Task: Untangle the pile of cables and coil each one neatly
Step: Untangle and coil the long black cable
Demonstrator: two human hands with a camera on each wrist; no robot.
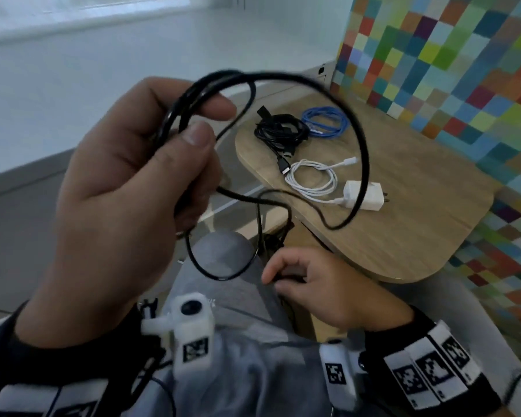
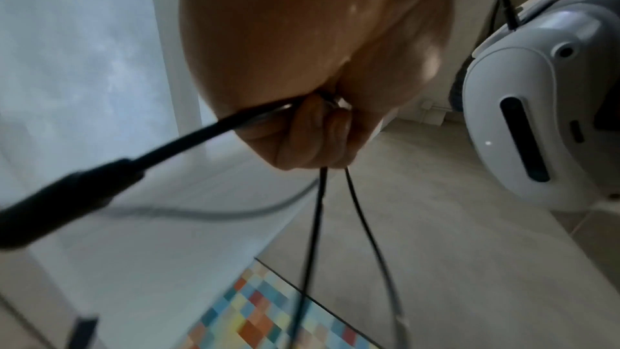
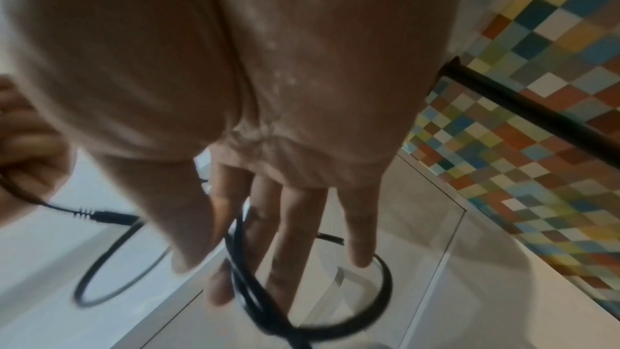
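Head view, room: Your table (image 1: pixel 403 236) has its rounded edge just beside your knee, with the checkered wall (image 1: pixel 448 70) close behind it. The open space is to your left, over the floor.
Head view, finished cables: A black coil (image 1: pixel 280 130), a blue coil (image 1: pixel 325 120) and a white cable (image 1: pixel 313 179) with its charger (image 1: pixel 364 195) lie on the table's near-left part.
Head view, black cable (image 1: pixel 364 152): It is off the table, in the air. One wide loop stands roughly upright and arcs out over the table, and a smaller loop hangs over your lap.
Head view, left hand (image 1: pixel 118 188): Raised, with the thumb and curled fingers clamping the gathered strands.
Head view, right hand (image 1: pixel 319 290): Low by the table edge, fingers curled, thumb and forefinger pinching a strand.
Left wrist view: Your left hand (image 2: pixel 302 49) is a closed fist round the black cable (image 2: pixel 315 222). Two strands drop straight down, and the plug (image 2: pixel 67 206) points down-left.
Right wrist view: Your right hand (image 3: pixel 268 89) has long fingers with loops of the black cable (image 3: pixel 335 323) crossing them. The view is too blurred to confirm the grip.
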